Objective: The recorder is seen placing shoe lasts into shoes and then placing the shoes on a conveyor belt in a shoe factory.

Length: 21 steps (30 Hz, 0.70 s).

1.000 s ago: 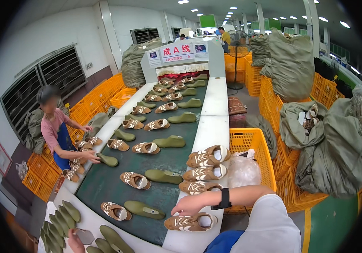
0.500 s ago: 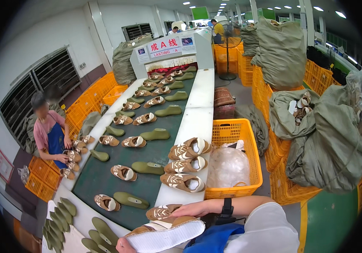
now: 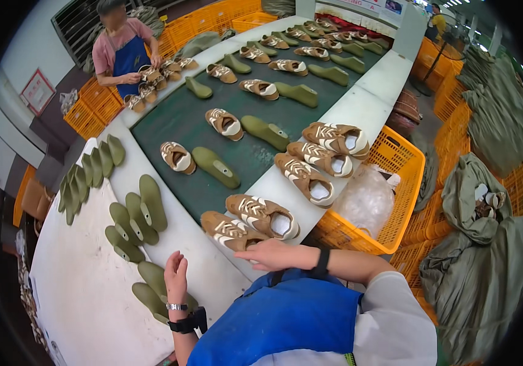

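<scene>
My right hand (image 3: 272, 254) lies across the heel end of a brown sneaker with cream stripes (image 3: 228, 229), touching it or very close. Its fingers are stretched out, and part of the heel is hidden behind them. Against that shoe rests a matching sneaker (image 3: 263, 213) with white stuffing inside. My left hand (image 3: 177, 276) is raised over the white table, fingers up and apart, holding nothing. Nearest to it are olive-green shoe lasts (image 3: 155, 277), partly covered by my wrist. Farther along the white ledge stand 3 more brown sneakers (image 3: 313, 160).
A green conveyor belt (image 3: 173, 125) carries sneakers and green lasts in rows. More lasts (image 3: 142, 213) lie on the white table (image 3: 85, 287). On the right, a yellow crate (image 3: 398, 213) holds clear plastic bags. A co-worker in a blue apron (image 3: 132, 58) handles sneakers across the belt.
The sneaker held sole-up is out of my hands; two sneakers now sit together on the near ledge. My left hand has come up empty, and the view has turned left and down.
</scene>
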Each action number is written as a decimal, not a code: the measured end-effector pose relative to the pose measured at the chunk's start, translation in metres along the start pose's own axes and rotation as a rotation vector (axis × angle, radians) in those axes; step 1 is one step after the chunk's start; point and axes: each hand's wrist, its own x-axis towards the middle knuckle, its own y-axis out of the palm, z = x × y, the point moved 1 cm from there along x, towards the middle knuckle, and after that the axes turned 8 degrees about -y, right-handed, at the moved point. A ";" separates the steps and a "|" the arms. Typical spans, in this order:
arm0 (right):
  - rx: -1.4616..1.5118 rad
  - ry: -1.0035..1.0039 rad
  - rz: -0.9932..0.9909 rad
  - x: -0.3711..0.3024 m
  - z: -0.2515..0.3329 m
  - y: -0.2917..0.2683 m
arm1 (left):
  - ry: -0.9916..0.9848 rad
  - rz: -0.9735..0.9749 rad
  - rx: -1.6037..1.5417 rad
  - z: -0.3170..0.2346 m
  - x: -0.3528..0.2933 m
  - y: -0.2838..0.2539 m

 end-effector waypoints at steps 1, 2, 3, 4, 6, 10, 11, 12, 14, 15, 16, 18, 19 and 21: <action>-0.097 0.065 0.130 0.003 -0.013 0.015 | -0.039 0.035 0.054 0.010 -0.006 0.002; -0.128 0.028 0.204 0.002 -0.032 0.034 | -0.070 0.079 0.112 0.014 -0.011 0.009; -0.145 0.067 0.213 0.005 -0.033 0.032 | -0.103 0.108 0.161 0.015 -0.017 0.016; -0.160 0.109 0.218 0.007 -0.034 0.030 | -0.095 0.180 0.213 0.013 -0.023 0.029; -0.194 0.147 0.147 0.006 -0.031 0.022 | -0.089 0.335 0.288 0.006 -0.028 0.061; -0.249 0.123 -0.225 -0.002 -0.024 -0.026 | -0.003 0.604 0.350 0.014 -0.004 0.122; -0.415 0.144 -0.381 -0.010 -0.047 -0.023 | 0.050 0.670 0.364 0.014 0.003 0.134; -0.526 0.201 -0.373 -0.017 -0.056 -0.032 | 0.053 0.676 0.353 0.015 0.007 0.142; -0.563 0.446 -0.141 -0.038 -0.071 -0.041 | 0.058 0.704 0.337 0.004 0.012 0.153; -0.518 0.600 0.026 -0.046 -0.076 -0.040 | 0.053 0.714 0.330 -0.003 0.013 0.153; -0.499 0.538 -0.065 -0.054 -0.089 -0.032 | 0.051 0.724 0.322 -0.008 0.014 0.148; -0.472 0.645 -0.003 -0.054 -0.090 -0.035 | 0.185 0.545 0.424 -0.013 0.010 0.123; -0.473 0.620 0.002 -0.056 -0.084 -0.040 | 0.240 0.450 0.476 -0.013 0.004 0.106; -0.697 0.413 -0.163 -0.056 -0.063 -0.047 | 0.418 0.099 0.522 -0.010 -0.013 0.061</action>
